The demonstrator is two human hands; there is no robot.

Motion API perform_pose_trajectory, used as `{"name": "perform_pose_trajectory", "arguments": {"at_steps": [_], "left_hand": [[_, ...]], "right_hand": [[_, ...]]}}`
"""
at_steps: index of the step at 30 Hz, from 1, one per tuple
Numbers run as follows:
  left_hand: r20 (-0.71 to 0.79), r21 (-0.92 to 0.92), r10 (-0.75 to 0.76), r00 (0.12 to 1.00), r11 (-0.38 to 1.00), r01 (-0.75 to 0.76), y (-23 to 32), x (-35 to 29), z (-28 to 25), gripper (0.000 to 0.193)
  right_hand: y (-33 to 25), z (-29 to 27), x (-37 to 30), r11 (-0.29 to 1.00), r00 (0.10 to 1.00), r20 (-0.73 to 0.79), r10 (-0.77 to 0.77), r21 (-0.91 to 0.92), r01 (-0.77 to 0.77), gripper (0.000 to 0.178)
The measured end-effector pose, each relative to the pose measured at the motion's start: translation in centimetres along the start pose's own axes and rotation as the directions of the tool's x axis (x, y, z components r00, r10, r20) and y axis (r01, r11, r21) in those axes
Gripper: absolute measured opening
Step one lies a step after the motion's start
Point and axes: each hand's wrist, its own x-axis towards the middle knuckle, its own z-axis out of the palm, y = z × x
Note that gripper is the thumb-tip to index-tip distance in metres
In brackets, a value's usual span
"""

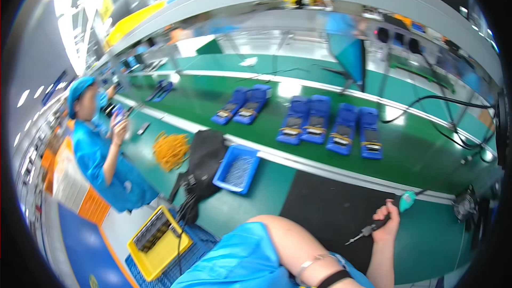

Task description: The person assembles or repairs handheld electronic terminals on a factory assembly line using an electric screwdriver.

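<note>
My right hand (388,221) is closed around an electric screwdriver (380,225) with a black and teal body. Its thin bit points to the lower left, above a black mat (314,202). My left arm bends across the bottom of the view, with a strap at the wrist. The left hand itself is beyond the lower edge. Left of the mat stands a blue bin (216,180) of small metal-coloured pieces, too fine to name. Past the mat, several blue holders (292,109) with black and yellow parts lie on a green conveyor belt (266,133).
A co-worker (104,149) in blue stands at the left, holding something small. Nearby lie a pile of orange-yellow bands (170,151) and a black cloth-like item (205,152). A yellow bin (152,272) sits lower left. Cables (453,128) and a small fan (465,204) are at the right.
</note>
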Motion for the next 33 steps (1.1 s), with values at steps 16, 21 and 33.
{"name": "perform_pose_trajectory", "arguments": {"at_steps": [16,21,33], "left_hand": [[-0.242,0.101,0.101,0.965,0.992,-0.078,-1.7,-3.0,4.7,0.049],[-0.233,0.101,0.116,0.965,0.99,-0.095,-2.4,-3.2,3.9,0.049],[-0.251,0.09,0.189,0.949,0.981,-0.172,-1.9,-4.0,3.2,0.048]], "right_hand": [[0.2,0.1,0.2,0.994,0.997,-0.026,-0.069,-0.084,0.067,0.018],[0.4,0.6,0.1,0.996,0.997,-0.05,-0.057,-0.072,0.054,0.019],[0.2,0.4,-0.1,0.997,0.999,-0.031,-0.041,-0.064,0.039,0.017]]}}
